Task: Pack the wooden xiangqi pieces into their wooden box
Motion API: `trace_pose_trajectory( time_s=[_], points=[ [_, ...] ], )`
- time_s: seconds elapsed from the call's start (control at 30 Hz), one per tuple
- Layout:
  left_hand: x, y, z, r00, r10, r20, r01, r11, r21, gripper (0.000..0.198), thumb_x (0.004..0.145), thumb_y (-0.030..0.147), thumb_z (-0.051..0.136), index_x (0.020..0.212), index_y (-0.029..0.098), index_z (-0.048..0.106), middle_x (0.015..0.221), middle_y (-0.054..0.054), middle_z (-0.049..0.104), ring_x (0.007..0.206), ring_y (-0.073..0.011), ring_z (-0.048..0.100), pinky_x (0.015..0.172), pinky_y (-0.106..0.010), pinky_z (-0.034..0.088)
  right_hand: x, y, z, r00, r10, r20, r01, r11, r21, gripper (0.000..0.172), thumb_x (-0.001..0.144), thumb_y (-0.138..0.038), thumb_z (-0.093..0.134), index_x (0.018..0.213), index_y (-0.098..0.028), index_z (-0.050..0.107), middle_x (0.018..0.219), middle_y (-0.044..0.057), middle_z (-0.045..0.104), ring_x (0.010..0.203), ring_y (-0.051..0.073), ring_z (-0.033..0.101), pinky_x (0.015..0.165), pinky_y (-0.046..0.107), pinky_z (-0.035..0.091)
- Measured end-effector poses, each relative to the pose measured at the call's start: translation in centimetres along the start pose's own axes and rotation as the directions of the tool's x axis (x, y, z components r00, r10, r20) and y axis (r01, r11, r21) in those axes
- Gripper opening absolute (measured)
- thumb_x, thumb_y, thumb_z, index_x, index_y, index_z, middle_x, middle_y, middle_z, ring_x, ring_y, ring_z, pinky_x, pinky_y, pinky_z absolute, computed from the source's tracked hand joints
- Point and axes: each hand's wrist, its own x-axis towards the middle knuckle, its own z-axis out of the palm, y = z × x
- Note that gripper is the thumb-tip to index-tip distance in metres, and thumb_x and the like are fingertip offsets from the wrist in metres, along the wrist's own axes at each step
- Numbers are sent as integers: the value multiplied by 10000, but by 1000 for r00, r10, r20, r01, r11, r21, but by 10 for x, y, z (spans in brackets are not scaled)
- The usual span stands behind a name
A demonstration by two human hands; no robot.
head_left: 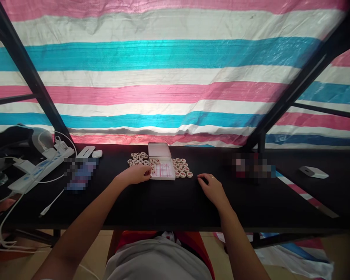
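An open white box (165, 178) stands on the black table, its lid (159, 150) raised at the back. Inside it are a few round Chinese chess pieces (154, 161) at the left, above a pink-lined sheet (164, 170). My left hand (134, 174) reaches over the box's left wall, its fingers closed at a chess piece that is partly hidden. Dark-marked pieces (138, 156) cluster left of the box, some behind my hand. Red-marked pieces (181, 167) are grouped at its right. My right hand (212, 188) rests on the table beyond them, fingers loosely bent and apart, holding nothing.
At the left lie a white power strip (42, 169) with cables, a blurred phone-like item (81, 175), and a small white case (97, 154). A blurred dark object (251, 165) and a white device (313, 172) are at the right. Striped sheeting (163, 58) hangs behind the table.
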Motion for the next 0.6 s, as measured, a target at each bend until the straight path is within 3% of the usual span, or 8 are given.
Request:
trace_pose_trajectory(
  time_s=[0.07, 0.2, 0.43, 0.6],
  points=[
    [0, 1, -1, 1000, -2, 2, 2, 1000, 5, 108, 826, 291, 469, 793, 201, 519, 800, -10, 633, 717, -167, 580, 584, -247, 362, 0, 2, 0, 998, -14, 59, 14, 1000, 0, 290, 824, -326, 423, 923, -183, 655, 987, 84, 647, 949, 231, 596, 897, 396, 438],
    [1, 2, -1, 1000, 8, -15, -8, 1000, 8, 110, 819, 286, 478, 767, 200, 522, 783, -15, 627, 707, -171, 574, 576, -254, 351, 7, -2, -1, 997, -25, 68, 18, 995, 95, 378, 858, -388, 410, 1107, -182, 606, 1128, 98, 630, 1054, 235, 583, 937, 395, 434],
    [3, 0, 1, 999, 31, -12, -31, 999, 7, 137, 816, 298, 499, 726, 197, 521, 761, -18, 619, 697, -172, 565, 558, -254, 331, 57, -30, 12, 987, -146, 66, 139, 985, 105, 449, 871, -354, 435, 1270, -164, 512, 1308, 137, 538, 1230, 247, 484, 1039, 425, 361],
    [4, -3, 1, 999, 41, -20, -41, 999, 19, 136, 822, 301, 493, 744, 195, 527, 776, -19, 620, 715, -172, 567, 585, -251, 345, 73, -37, 40, 983, -42, 178, 23, 994, 103, 492, 901, -379, 382, 1311, -123, 473, 1325, 168, 520, 1225, 248, 495, 1024, 400, 377]
  ],
)
